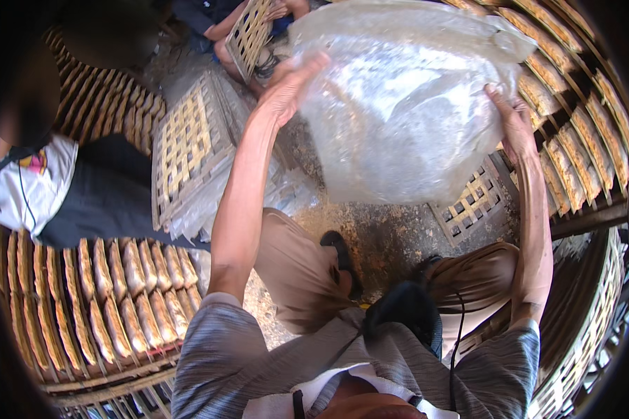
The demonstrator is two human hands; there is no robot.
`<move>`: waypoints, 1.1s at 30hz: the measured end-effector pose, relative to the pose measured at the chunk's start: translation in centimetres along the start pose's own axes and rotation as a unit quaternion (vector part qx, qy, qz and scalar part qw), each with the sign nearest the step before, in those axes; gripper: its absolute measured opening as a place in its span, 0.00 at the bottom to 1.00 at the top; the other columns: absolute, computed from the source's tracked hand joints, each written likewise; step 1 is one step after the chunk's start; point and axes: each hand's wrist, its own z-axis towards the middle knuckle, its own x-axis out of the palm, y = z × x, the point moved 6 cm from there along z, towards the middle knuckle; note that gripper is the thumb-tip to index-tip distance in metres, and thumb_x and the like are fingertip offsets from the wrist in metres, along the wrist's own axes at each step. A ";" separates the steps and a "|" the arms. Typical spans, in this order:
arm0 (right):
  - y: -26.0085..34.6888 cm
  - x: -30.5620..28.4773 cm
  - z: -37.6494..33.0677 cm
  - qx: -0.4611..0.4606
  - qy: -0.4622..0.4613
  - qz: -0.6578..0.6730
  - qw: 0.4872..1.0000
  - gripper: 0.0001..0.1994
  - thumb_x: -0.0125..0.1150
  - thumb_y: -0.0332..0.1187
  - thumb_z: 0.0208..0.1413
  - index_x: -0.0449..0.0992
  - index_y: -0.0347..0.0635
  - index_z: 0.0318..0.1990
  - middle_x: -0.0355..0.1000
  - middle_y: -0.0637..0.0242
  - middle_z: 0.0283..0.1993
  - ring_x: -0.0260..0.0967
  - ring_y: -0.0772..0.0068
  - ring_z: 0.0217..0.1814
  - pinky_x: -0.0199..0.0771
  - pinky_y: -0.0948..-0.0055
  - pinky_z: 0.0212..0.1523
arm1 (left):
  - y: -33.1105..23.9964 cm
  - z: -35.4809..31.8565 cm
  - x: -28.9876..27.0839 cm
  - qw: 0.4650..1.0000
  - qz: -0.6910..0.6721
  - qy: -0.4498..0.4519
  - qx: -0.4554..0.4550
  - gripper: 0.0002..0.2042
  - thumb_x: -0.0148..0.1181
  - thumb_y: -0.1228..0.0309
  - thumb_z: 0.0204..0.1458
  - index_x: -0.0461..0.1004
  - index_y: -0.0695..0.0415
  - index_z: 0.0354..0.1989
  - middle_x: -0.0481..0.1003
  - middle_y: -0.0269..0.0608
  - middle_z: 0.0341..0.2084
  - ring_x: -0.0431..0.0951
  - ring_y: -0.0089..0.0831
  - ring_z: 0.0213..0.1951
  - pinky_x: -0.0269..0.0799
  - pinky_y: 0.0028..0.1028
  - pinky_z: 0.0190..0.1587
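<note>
A large, clear, crinkled plastic sheet (405, 105) hangs spread out in front of me, above the floor between my knees. My right hand (511, 119) grips its right edge, with the thumb lying over the plastic. At the left edge, my left hand (293, 87) is smeared by motion. Its fingers point toward the sheet, and I cannot tell if they hold the plastic. Left of that arm stands a stack of woven bamboo lattice trays (182, 146), with loose plastic (279, 188) beside it. Another lattice tray (472, 202) lies on the floor below the sheet's right side.
Rows of pale slabs with orange-brown edges stand on racks at lower left (119, 293) and upper right (573, 146). A co-worker's hands (286, 10) are by an upright lattice tray (248, 35) at the top. Another person in a white shirt (38, 181) is at left.
</note>
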 end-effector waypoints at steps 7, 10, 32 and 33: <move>1.8 -0.5 -0.1 -0.040 -0.080 -0.056 0.994 0.25 0.67 0.54 0.65 0.84 0.37 0.50 0.81 0.63 0.36 0.76 0.72 0.36 0.77 0.66 0.44 | 1.9 -0.5 1.6 0.989 0.108 0.097 0.023 0.19 0.78 0.70 0.53 0.84 0.59 0.52 0.85 0.41 0.43 0.84 0.27 0.44 0.79 0.28 0.49; 1.2 -0.6 0.0 -0.051 -0.101 -0.066 0.991 0.25 0.64 0.53 0.67 0.83 0.37 0.52 0.80 0.63 0.38 0.76 0.73 0.38 0.77 0.66 0.45 | 1.9 -0.5 2.2 0.990 0.108 0.069 0.067 0.19 0.76 0.68 0.55 0.82 0.59 0.54 0.85 0.41 0.44 0.84 0.28 0.44 0.81 0.29 0.47; -3.3 -6.2 2.7 0.038 -0.179 0.005 0.983 0.22 0.48 0.44 0.77 0.73 0.34 0.63 0.77 0.62 0.50 0.74 0.73 0.44 0.79 0.70 0.50 | 5.0 -0.2 5.2 0.993 0.106 0.046 0.037 0.21 0.64 0.56 0.67 0.78 0.62 0.57 0.84 0.43 0.46 0.85 0.31 0.48 0.82 0.35 0.50; -3.4 -6.5 2.6 0.052 -0.184 -0.001 0.982 0.23 0.49 0.45 0.76 0.73 0.33 0.63 0.77 0.60 0.50 0.75 0.71 0.45 0.79 0.69 0.51 | 5.7 0.8 3.9 0.997 0.061 0.037 -0.033 0.21 0.64 0.57 0.67 0.78 0.63 0.57 0.84 0.43 0.47 0.85 0.31 0.47 0.83 0.34 0.49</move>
